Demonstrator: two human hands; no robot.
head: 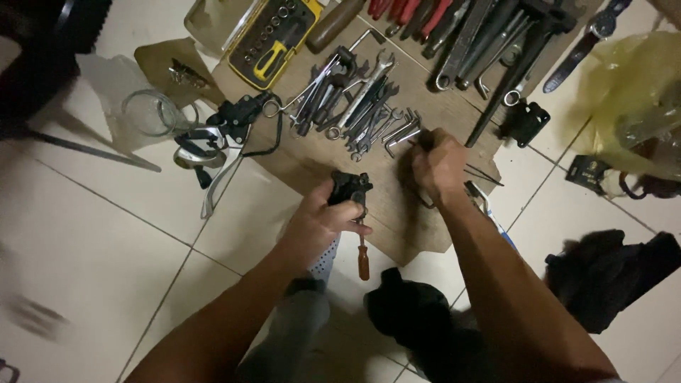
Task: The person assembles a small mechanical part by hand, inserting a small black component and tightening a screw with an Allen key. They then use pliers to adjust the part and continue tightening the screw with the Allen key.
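Note:
My left hand (320, 218) grips a small black mechanical part (350, 189) over a brown cardboard sheet (298, 164) on the tiled floor. My right hand (438, 166) is curled on the cardboard next to a bunch of hex keys (401, 135); its fingers close on something thin that I cannot make out. A screwdriver with an orange handle (363, 257) lies just below my left hand. A pile of open-ended spanners (355, 99) lies just beyond both hands.
A yellow socket set case (275, 39) sits at the back, with larger wrenches (482, 35) to its right. Silver brake levers with black cable (213, 149) lie left. A yellow plastic bag (631, 99) is at right. Black cloths (610, 273) lie near my arms.

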